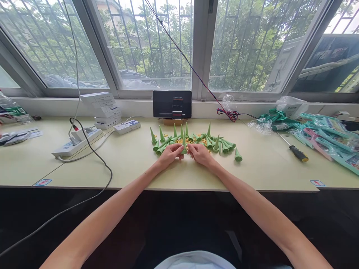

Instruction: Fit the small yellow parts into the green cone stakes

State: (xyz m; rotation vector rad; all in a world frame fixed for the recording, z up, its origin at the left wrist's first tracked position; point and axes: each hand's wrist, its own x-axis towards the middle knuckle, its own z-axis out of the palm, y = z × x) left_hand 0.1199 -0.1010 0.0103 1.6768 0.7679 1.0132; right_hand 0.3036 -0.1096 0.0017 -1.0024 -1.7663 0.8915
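One cone [184,143] held upright

The cone is held tip-up in front of the scattered cones [238,155], near the middle of the table [134,172]. Its lower part is gripped by the thumb and fingers of the left hand [171,152]. The right hand [199,153] is brought in close on the other side, with its thumb and forefinger drawn near each other beside the cone; whether anything is pinched there, or whether the cone is touched, cannot be told.

The step in hand is judged to be close handwork at the base of this single cone. For such work, a steady left grip and a small, careful motion of the right fingertips are called for, with neighbouring cones left undisturbed.

Behind the hands, some cones are stood upright and others are laid on their sides. Small yellow bits [190,142] are strewn loose among them rather than gathered in a container. Whether anything is held inside the cones cannot be seen.

At the left, white boxes [98,101] are stacked, their contents hidden. A labelled bottle [17,110] is seen at the far left; its contents cannot be made out. At the right, teal items [322,130] are wrapped in clear plastic, near a screwdriver [298,153].
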